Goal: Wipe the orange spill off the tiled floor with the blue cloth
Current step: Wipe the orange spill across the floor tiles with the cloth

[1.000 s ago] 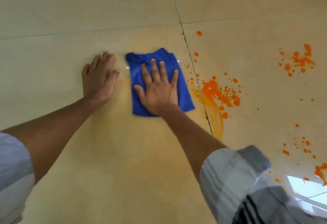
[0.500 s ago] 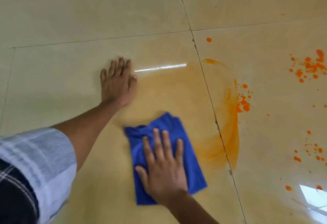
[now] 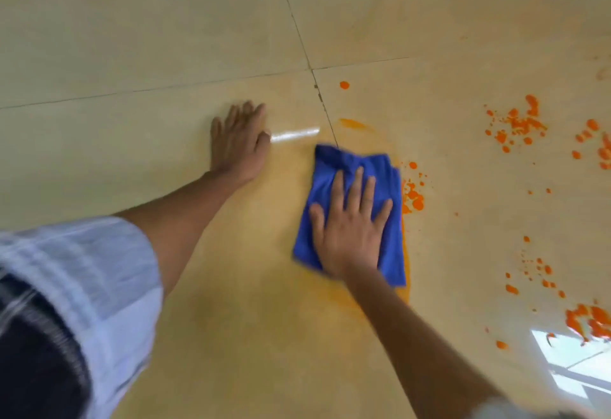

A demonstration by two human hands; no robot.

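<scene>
The right hand (image 3: 352, 226) lies flat with fingers spread, pressing the folded blue microfibre cloth (image 3: 350, 167) onto the glossy beige tiled floor (image 3: 132, 38), while the left hand (image 3: 238, 144), also flat and holding nothing, braces on the tile at the cloth's ten o'clock. The nearest thick blobs of the orange liquid spill (image 3: 411, 198) sit just beside the cloth at three o'clock, with more scattered well apart at two and four o'clock. To wipe well, keep the palm's weight even, sweep toward three o'clock, then draw the liquid inward rather than spreading the film.
</scene>
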